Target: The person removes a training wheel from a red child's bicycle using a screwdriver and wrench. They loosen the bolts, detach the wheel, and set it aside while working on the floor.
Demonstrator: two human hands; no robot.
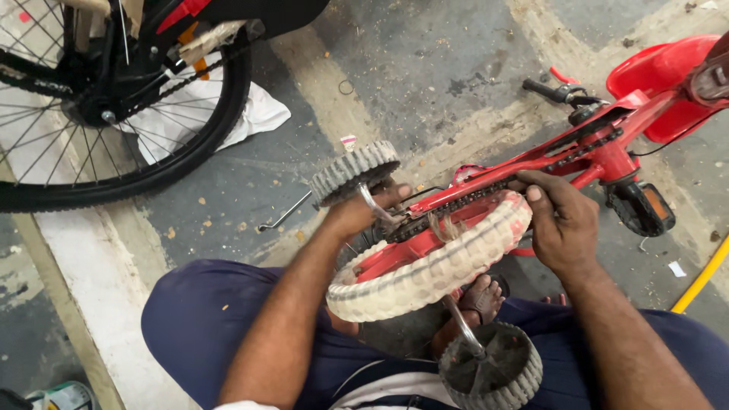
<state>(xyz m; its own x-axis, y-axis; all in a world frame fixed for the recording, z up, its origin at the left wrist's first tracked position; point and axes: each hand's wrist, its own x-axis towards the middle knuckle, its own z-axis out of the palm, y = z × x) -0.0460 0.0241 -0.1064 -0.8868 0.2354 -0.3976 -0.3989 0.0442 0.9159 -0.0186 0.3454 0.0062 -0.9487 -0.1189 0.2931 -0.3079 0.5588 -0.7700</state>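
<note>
Red child's bicycle (600, 148) lies upturned on the concrete floor (425, 68) across the person's lap, its one white rear tyre (433, 266) between the hands. Two grey training wheels (354, 171) flank it. Left hand (363, 209) is curled around a metal stay; right hand (560, 220) presses its fingers onto the chain (463, 203). One larger black bicycle wheel (114, 114) stands nearby over one white cloth (254, 118).

Even, diffuse overhead light; shadows soft and short beneath the left hand (357, 212) and right hand (562, 224). Focus sharp around the fingers, mild glare on the red frame (531, 163) beside them, wide-angle bending toward the edges.
</note>
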